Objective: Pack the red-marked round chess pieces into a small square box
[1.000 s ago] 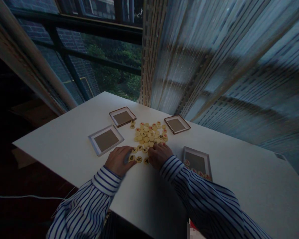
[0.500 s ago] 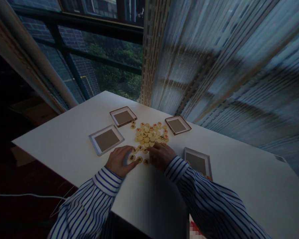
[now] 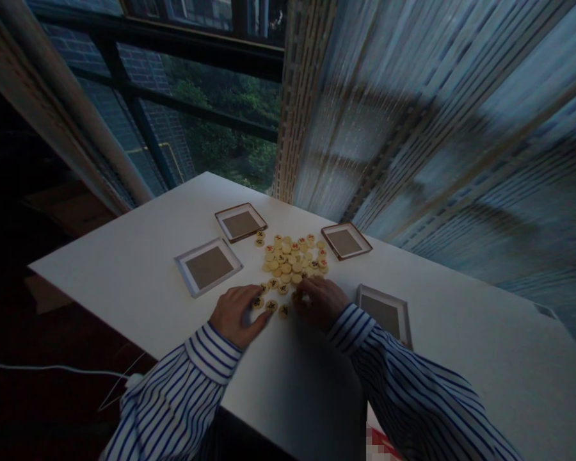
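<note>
Round yellowish pieces (image 3: 288, 259), some with red or dark characters, lie heaped on the white table (image 3: 125, 256). Nearer me, several dark-marked pieces (image 3: 271, 306) lie face up in loose rows. My left hand (image 3: 237, 314) rests at their left side, thumb and fingers spread apart around the leftmost ones. At the right edge of the heap is my right hand (image 3: 319, 301), its fingers curled together over a piece at the fingertips, which is mostly hidden.
Four shallow square boxes surround the pieces: back left (image 3: 240, 223), front left (image 3: 208, 266), back right (image 3: 346, 241) and front right (image 3: 384, 312). Curtains (image 3: 413, 128) and a window stand behind the table. A white cable (image 3: 52, 367) runs at lower left.
My right hand has shifted slightly right, away from the dark-marked rows. My left hand remains beside the pieces. The whole view has shifted a little.
</note>
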Motion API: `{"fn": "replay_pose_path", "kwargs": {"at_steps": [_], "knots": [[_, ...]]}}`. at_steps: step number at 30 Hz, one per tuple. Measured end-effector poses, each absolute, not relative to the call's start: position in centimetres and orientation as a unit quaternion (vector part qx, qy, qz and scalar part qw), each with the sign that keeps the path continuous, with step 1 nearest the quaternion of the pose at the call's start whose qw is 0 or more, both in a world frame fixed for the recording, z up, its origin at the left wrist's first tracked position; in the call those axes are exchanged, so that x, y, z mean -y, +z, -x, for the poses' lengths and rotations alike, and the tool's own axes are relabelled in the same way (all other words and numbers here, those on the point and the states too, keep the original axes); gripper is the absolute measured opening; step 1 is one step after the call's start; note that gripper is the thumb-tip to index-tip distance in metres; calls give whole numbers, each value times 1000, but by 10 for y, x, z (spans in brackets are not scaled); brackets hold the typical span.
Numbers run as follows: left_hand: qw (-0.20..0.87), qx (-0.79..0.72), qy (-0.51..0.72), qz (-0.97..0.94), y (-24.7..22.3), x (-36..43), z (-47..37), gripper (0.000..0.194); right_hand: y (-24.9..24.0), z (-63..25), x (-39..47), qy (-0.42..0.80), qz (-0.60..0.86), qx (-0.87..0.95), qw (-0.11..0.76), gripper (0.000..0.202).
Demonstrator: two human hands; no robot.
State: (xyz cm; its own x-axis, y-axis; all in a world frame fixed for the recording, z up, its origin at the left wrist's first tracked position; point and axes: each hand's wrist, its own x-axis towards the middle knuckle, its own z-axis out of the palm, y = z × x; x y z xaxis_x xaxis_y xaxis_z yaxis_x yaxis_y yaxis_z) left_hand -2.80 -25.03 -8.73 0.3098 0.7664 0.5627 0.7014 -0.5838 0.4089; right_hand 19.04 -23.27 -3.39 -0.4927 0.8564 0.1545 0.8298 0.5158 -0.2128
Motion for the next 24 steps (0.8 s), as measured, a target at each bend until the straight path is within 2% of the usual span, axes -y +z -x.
{"fn": "replay_pose_path", "kwargs": {"at_steps": [8,15,24], "knots": [[51,-456,360,-812,-86,252,30,41,-33,-186,231,57,474,878,34,15],[50,-455,354,-816,-88,250,30,40,-30,-183,229,66,461,885,3,16],[-10,-455,340,-823,-91,251,30,45,-20,-193,233,68,483,873,-7,21]]}}
